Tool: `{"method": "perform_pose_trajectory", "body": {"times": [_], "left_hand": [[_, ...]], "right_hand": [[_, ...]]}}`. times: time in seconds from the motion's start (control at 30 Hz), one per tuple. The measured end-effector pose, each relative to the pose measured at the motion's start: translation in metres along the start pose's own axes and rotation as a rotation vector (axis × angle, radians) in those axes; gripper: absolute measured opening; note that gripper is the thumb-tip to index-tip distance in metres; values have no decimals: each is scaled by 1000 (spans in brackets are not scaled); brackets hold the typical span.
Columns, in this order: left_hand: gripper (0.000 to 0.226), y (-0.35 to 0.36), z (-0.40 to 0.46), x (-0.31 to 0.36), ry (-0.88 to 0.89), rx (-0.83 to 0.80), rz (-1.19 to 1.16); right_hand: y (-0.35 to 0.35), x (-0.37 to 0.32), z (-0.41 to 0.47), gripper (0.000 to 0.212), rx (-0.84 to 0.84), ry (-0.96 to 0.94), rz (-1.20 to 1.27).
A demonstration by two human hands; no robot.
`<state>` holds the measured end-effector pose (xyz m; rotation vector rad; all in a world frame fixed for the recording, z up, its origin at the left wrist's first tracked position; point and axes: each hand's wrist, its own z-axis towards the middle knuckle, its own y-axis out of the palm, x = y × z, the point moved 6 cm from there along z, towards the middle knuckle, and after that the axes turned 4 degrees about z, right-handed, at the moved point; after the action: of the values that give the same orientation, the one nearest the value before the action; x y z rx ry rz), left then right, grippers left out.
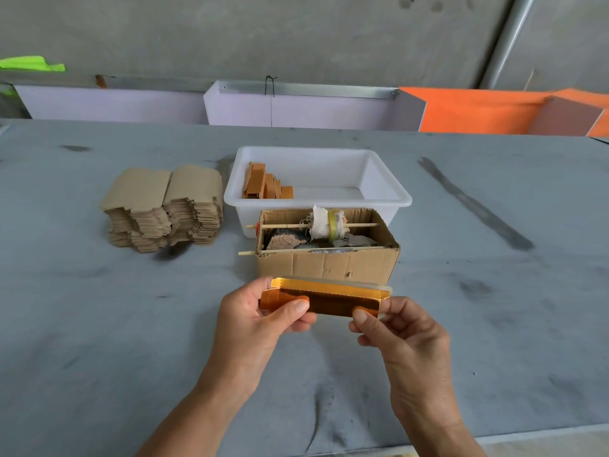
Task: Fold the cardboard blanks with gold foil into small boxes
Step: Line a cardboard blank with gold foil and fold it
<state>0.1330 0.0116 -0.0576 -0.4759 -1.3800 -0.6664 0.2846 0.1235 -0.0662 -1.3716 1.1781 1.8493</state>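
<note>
Right above the near part of the grey worktop [99, 324], a long, partly folded cardboard blank with shiny gold foil on its inner face [333, 300] is held in the air between both hands, foil side toward the camera. Its upper edge is bent forward as a narrow flap, and short end tabs stick out at either side. The left hand [260, 321] pinches the blank's left end, thumb laid across the foil front and the other fingers curled behind it. The right hand [405, 338] pinches the lower right corner, thumb tip on the foil and fingers bent behind the card.

Just beyond the blank stands an open brown corrugated cardboard box [329, 262], with two thin wooden sticks [313, 225] laid across its top; one carries a roll wrapped in white cloth and yellowish tape [328, 225]. Dark, rough lumps lie inside, too unclear to name. Touching the far side of that box is a white rectangular plastic tub [389, 183], holding a few folded small orange-gold boxes [265, 183] leaning in its left corner. Left of the tub, two side-by-side stacks of flat brown cardboard blanks [164, 209] sit on the worktop, plain side up. Along the far edge run pale lilac panels [296, 110] and orange panels [478, 110] against a concrete wall.
</note>
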Motion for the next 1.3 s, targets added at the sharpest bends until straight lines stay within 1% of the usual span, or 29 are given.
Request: {"method": "perform_pose_trajectory", "body": {"times": [0.07, 0.13, 0.23, 0.3, 0.33, 0.4, 0.47, 0.5, 0.57, 0.63, 0.7, 0.77, 0.83, 0.9, 1.0, 1.1, 1.2, 1.3], "left_hand": [[33, -2, 0, 1, 49, -3, 51], [39, -4, -1, 1, 78, 4, 104], [33, -7, -1, -3, 108, -10, 156], [20, -5, -4, -5, 89, -62, 173], [13, -5, -6, -6, 45, -89, 149], [26, -8, -6, -11, -102, -67, 86], [40, -15, -4, -22, -296, 45, -25], [42, -18, -3, -26, -372, 99, -63], [39, -23, -1, -28, -453, 179, -83], [37, -25, 1, -27, -483, 185, -83], [34, -24, 3, -25, -498, 104, -18], [34, -20, 3, -23, -515, -19, 84], [36, -15, 1, -23, -533, -124, 139], [35, -13, 1, -24, -547, -186, 166], [25, -11, 3, -24, -596, -259, 165], [30, -7, 3, -21, -625, -411, 191], [28, -4, 4, -17, -595, -512, 262], [19, 0, 7, -14, -494, -512, 310]], "right_hand": [[1, 1, -1, 17, -17, 39, -17], [4, 6, -3, 12, -47, 121, 4], [2, 14, -5, 13, -48, 233, 41], [-1, 17, -5, 17, -61, 259, 22], [-2, 18, -5, 19, -77, 254, 15], [-3, 16, -4, 21, -119, 203, -11], [-2, 12, -3, 20, -171, 123, -50], [-2, 11, -2, 20, -198, 84, -72], [-1, 10, -2, 20, -244, 25, -107], [-1, 9, -3, 18, -278, -8, -131], [-1, 9, -4, 15, -306, -29, -161], [0, 9, -4, 12, -337, -43, -177], [1, 9, -5, 11, -356, -51, -186], [0, 9, -5, 11, -363, -56, -187], [-1, 9, -4, 9, -370, -48, -167], [-1, 9, -5, 7, -399, -30, -141], [-1, 9, -5, 8, -416, 5, -151], [-2, 12, -4, 8, -360, 48, -135]]}}
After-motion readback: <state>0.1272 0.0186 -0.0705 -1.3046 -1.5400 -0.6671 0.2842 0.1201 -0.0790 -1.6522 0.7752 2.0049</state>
